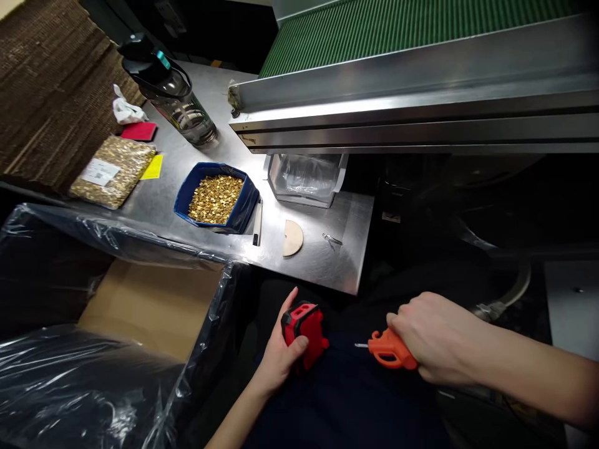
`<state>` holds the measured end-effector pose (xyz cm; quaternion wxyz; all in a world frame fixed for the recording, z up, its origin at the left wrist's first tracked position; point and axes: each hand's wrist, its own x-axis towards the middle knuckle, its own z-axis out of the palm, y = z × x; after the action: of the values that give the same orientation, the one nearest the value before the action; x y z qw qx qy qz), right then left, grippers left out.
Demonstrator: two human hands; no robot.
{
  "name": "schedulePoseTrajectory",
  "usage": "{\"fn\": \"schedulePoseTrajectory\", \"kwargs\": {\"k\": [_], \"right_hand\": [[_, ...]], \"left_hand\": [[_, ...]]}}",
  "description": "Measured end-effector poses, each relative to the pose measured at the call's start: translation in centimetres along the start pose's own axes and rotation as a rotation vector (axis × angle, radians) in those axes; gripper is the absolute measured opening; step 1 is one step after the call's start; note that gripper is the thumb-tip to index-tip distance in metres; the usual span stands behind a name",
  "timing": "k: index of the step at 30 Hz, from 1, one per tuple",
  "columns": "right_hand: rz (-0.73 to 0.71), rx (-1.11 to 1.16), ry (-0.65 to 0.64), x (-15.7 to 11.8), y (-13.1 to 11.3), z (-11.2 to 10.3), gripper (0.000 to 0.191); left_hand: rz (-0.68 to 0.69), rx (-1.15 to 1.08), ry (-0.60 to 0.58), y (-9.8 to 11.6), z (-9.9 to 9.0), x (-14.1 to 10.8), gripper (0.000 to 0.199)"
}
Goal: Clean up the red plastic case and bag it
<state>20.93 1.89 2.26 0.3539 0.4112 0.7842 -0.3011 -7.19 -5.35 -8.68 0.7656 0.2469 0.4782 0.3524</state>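
Hands are low in the view, apart from each other, over dark clothing. The left hand [277,357] is partly closed around a red and black device [309,333], its thumb pressed against the near face and a finger reaching up along the side. The right hand [433,337] is curled closed on the grip of an orange tool [390,350], whose slim metal tip [361,345] points left towards the device without touching it.

Beyond them, the corner of a metal tabletop [339,271] carries a pale, roughly half-round disc [293,238], with a small metal item [332,239] to its right. Left of the disc, a slender black and white stick [258,223] lies just beside a blue bin [181,198] filled with small golden pieces [215,198]. A clear bag [122,163] of similar-looking pieces, bearing a white label [100,172], lies farther left, near a yellow slip [153,167], a red flat item [139,131] and some crumpled white material [127,111]. A dark-capped clear bottle [180,106] stands behind the bin, and stacked corrugated cardboard [51,81] rises at the far left.

A plastic-lined tray [299,199] is partly under the metal frame [397,115] of a ribbed green belt [397,31]. At lower left, an open box [225,284] is draped in shiny plastic, with brown cardboard [154,305] visible inside.
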Motion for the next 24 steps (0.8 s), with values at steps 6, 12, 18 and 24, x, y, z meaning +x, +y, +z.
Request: {"fn": "schedulePoseTrajectory", "kwargs": {"k": [6,12,18,24], "right_hand": [[0.005,0.050,-0.026,-2.2,-0.1,-2.8,0.013],[0.060,0.074,0.076,-2.7,1.6,-5.5,0.012],[-0.094,0.285,0.004,-2.7,3.3,-4.4,0.018],[-0.023,0.194,0.115,-2.5,3.4,-5.8,0.014]], "left_hand": [[0.079,0.445,0.122,2.0,1.4,-0.6,0.115],[0.020,0.351,-0.273,4.5,3.4,-0.9,0.115],[-0.072,-0.364,-0.095,4.0,1.6,0.0,0.097],[0.122,0.604,-0.282,7.9,3.1,-0.1,0.111]]}}
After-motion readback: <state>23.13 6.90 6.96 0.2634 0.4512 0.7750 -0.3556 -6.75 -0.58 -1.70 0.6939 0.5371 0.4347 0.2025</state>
